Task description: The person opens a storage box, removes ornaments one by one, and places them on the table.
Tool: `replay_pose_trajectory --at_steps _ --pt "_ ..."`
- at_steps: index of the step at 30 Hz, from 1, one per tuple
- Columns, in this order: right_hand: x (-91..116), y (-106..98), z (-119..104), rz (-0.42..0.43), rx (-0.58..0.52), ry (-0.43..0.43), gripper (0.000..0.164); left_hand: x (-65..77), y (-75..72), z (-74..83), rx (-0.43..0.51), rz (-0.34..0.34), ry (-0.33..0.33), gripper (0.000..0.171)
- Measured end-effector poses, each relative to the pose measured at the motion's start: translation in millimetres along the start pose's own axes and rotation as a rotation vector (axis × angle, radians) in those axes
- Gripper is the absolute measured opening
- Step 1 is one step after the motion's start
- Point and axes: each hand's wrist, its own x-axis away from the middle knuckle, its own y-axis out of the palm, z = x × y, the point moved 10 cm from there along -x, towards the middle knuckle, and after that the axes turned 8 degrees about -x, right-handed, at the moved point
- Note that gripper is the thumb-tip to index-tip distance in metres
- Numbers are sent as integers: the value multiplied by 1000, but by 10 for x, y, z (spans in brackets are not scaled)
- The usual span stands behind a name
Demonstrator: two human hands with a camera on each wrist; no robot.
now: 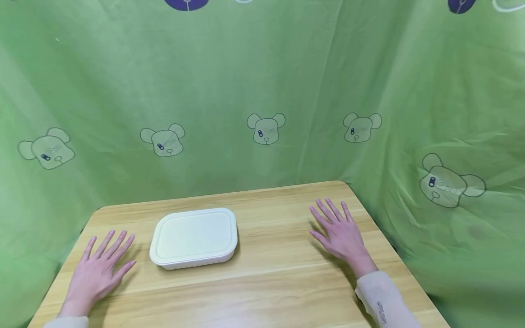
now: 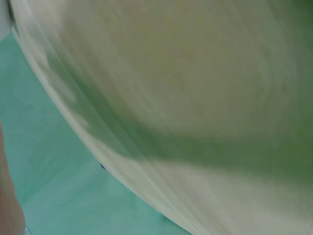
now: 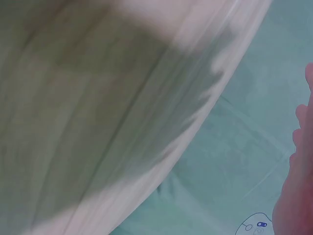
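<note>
A white lidded food container (image 1: 194,237) with rounded corners sits left of centre on the wooden table (image 1: 270,291). To its left my left hand (image 1: 95,276) has its fingers spread straight and holds nothing; a gap separates the thumb from the container. On the table's right side my right hand (image 1: 341,237), also with straight, spread fingers, is well away from the container and holds nothing. Only a sliver of the left hand (image 2: 9,205) enters the left wrist view. At the right edge of the right wrist view, part of the right hand (image 3: 298,196) appears.
A green curtain (image 1: 221,82) printed with bear faces hangs behind the table and along both sides. The table's back corners are rounded. Both hands cast shadows on the wood.
</note>
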Motion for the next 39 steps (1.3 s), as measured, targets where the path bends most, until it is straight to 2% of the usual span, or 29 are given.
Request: replay_pose_trajectory --at_steps 4,8,12,15,17,20,24,28,32,39 --pt "-3 3 7 2 -2 -5 73 -13 21 -21 15 -25 -26 75" --pt "-17 12 0 5 -32 8 71 -67 77 -71 116 -108 -136 67" --pt "-90 39 -33 -7 -183 88 67 -155 164 -93 339 -207 -282 62" --pt "-183 119 -121 -11 -388 167 64 -224 233 -47 596 -265 -364 63" --pt "-252 212 -228 -37 -538 210 62 -269 272 18 764 -290 -387 64" --pt "-349 365 -457 -113 -755 271 63 -321 348 130 961 -339 -391 66" --pt "-471 542 -826 -235 -909 311 64 -352 428 256 1063 -386 -361 68" --pt "-602 676 -1182 -323 -941 276 67 -362 447 345 1098 -395 -322 68" --pt "-706 785 -1494 -404 -936 220 74 -364 441 402 1105 -369 -273 67" --pt "-793 899 -1798 -477 -914 143 89 -339 446 452 1088 -347 -219 75"
